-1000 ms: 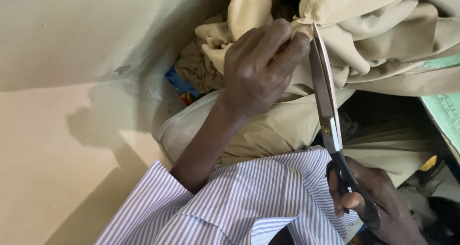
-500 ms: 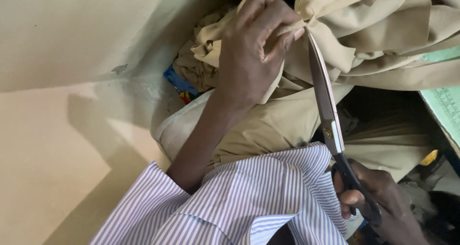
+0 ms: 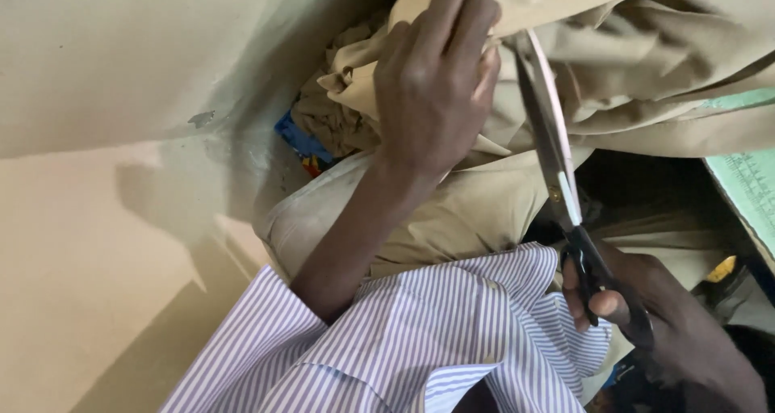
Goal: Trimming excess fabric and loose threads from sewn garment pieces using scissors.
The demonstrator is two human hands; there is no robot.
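Now | step: cutting cloth [image 3: 646, 50] | left hand [image 3: 436, 82] grips cloth | right hand [image 3: 646, 324] grasps scissors [image 3: 557, 163] | next: needs taut hold, steady close.

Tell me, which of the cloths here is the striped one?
The shirt sleeve on the person's own arm: white with thin purple stripes. The khaki cloth that the left hand grips and the scissors meet is plain.
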